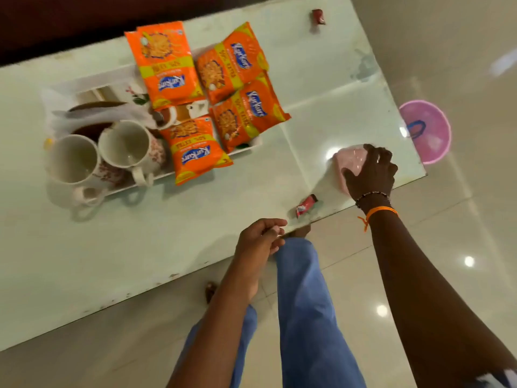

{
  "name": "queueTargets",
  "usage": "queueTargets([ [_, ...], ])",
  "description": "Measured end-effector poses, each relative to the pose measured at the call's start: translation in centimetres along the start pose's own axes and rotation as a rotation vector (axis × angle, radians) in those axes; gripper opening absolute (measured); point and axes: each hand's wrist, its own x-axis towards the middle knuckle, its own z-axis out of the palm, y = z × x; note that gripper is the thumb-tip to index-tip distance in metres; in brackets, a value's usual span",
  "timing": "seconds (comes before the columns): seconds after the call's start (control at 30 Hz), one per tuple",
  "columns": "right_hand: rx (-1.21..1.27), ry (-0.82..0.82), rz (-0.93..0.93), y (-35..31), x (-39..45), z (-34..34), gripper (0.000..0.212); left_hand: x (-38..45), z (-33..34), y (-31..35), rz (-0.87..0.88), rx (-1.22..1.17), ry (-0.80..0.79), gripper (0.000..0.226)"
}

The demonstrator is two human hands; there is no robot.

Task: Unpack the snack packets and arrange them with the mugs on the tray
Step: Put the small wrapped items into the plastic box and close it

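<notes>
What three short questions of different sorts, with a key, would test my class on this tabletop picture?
1. How many orange snack packets can you count on or overlapping the white tray?
2. True or false: the right hand rests on a pink plastic bag near the table's edge.
3. Which is nearest the left hand? A) the two mugs B) the small red wrapper C) the pink basin on the floor

Key
1. Five
2. True
3. B
</notes>
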Motion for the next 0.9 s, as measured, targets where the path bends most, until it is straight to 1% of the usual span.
queueTargets([
  [0.1,-0.06,0.006,-0.026,0.9,1.7,0.2,0.072,1.7,2.4,0.5,-0.04,0.025,-0.016,0.027],
  [0.17,-0.019,-0.021,-0.034,1.2,3.0,-0.1,0.076,3.1,4.0,1.2,-0.075,0.035,0.005,0.026],
  [0.2,0.051,-0.031,-0.052,1.2,3.5,-0.3,0.078,3.8,4.9,1.8,-0.087,0.036,0.017,0.024],
  [0.23,0.174,-0.035,-0.073,1.2,3.8,-0.6,0.078,4.4,5.8,2.4,-0.094,0.029,0.031,0.019],
  [0.27,0.344,-0.037,-0.087,1.0,3.8,-1.2,0.077,5.0,6.6,2.9,-0.088,0.011,0.05,0.012],
  [0.3,0.55,-0.059,-0.075,1.0,3.9,-1.9,0.074,5.7,7.7,3.6,-0.079,-0.024,0.062,0.011],
  [0.33,0.775,-0.122,-0.038,1.1,4.0,-2.7,0.071,6.3,8.9,4.4,-0.062,-0.068,0.063,0.028],
  [0.4,1.192,-0.375,0.084,1.3,3.7,-4.2,0.064,7.6,11.1,6.0,-0.008,-0.167,0.056,0.069],
  [0.43,1.317,-0.504,0.123,1.4,3.4,-4.7,0.062,8.1,11.9,6.8,0.03,-0.205,0.044,0.079],
  [0.47,1.371,-0.595,0.139,1.5,3.5,-5.2,0.059,8.7,12.7,7.6,0.084,-0.252,0.028,0.078],
  [0.5,1.377,-0.642,0.137,1.6,3.7,-5.5,0.054,9.2,13.3,8.2,0.137,-0.313,0.019,0.069],
  [0.53,1.362,-0.652,0.126,1.6,4.0,-5.9,0.045,9.7,13.8,8.8,0.177,-0.38,0.02,0.056],
  [0.57,1.321,-0.634,0.1,1.6,4.5,-6.2,0.035,10.1,14.1,9.5,0.205,-0.416,0.029,0.044],
  [0.63,1.159,-0.515,0.016,1.8,5.8,-6.5,0.016,11.1,14.4,10.1,0.23,-0.384,0.068,0.03],
  [0.67,1.067,-0.462,-0.026,1.9,6.7,-6.7,0.008,11.4,14.6,10.4,0.213,-0.351,0.09,0.032],
  [0.7,0.993,-0.447,-0.071,2.1,7.6,-6.8,0.008,11.7,14.7,10.6,0.182,-0.316,0.113,0.04],
  [0.73,0.956,-0.476,-0.117,2.1,8.4,-6.8,0.012,12.0,14.8,10.7,0.153,-0.281,0.141,0.049],
  [0.77,0.94,-0.529,-0.165,2.1,9.1,-6.9,0.015,12.2,14.9,10.7,0.135,-0.253,0.174,0.053],
  [0.8,0.916,-0.573,-0.213,2.0,9.8,-6.9,0.017,12.4,14.9,10.8,0.127,-0.239,0.214,0.053],
  [0.83,0.869,-0.584,-0.266,1.9,10.3,-6.9,0.018,12.6,14.9,10.8,0.123,-0.232,0.247,0.051],
  [0.9,0.725,-0.519,-0.384,1.6,11.1,-6.4,0.018,13.0,14.9,10.8,0.118,-0.231,0.303,0.047],
])
